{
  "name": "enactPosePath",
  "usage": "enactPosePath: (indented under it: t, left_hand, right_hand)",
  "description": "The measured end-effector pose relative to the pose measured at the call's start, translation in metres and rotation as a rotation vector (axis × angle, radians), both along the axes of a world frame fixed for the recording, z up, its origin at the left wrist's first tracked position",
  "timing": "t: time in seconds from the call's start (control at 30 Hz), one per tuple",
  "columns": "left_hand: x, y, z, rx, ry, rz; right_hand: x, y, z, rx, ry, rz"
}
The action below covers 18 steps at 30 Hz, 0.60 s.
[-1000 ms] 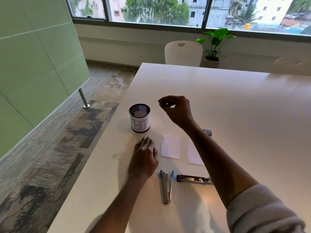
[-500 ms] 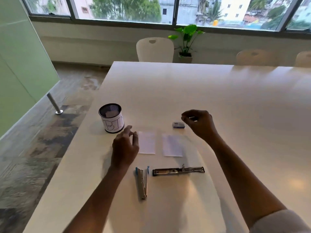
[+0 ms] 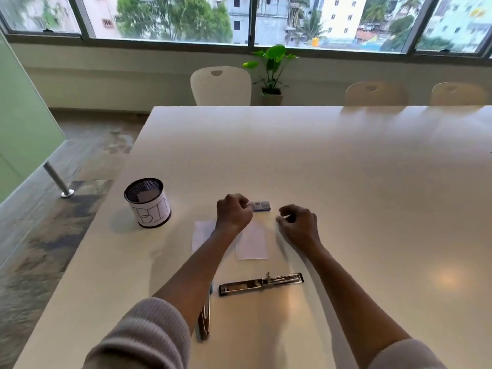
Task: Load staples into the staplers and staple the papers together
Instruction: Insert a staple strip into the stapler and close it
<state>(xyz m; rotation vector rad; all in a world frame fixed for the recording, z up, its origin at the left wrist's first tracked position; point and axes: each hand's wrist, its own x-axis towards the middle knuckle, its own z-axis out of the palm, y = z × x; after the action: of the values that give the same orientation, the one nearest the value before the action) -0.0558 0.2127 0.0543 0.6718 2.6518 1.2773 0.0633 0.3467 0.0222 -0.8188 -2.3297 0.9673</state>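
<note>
A small blue-grey staple box lies on the white table. My left hand is closed, its fingertips pinching the box's left end. Just right of the box my right hand rests on the table with fingers curled and apart, nothing visible in it. Two small white papers lie side by side nearer me: one paper in full view, the other paper partly under my left forearm. A black-and-silver stapler lies folded open flat. A blue stapler lies partly hidden by my left arm.
A black mesh cup labelled BIN stands at the left, near the table's left edge, with paper inside. A white chair, a potted plant and two more chairs stand beyond the table's far edge.
My left hand moved from beside the papers forward to the staple box. My right hand came down from above the cup to the table right of the box. The camera view shifted right.
</note>
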Motion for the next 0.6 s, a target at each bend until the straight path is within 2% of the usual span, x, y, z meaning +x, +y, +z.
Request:
enactPosePath:
  t: [0.37,0.6]
  left_hand:
    - [-0.015,0.038,-0.003,-0.053,-0.216,0.091]
    - [-0.018,0.044,-0.005,-0.028,-0.355,0.164]
  right_hand:
    - [-0.035,0.021,0.010,0.027,-0.199,0.183]
    - [-0.033,0.023,0.004,0.012,-0.124,0.162]
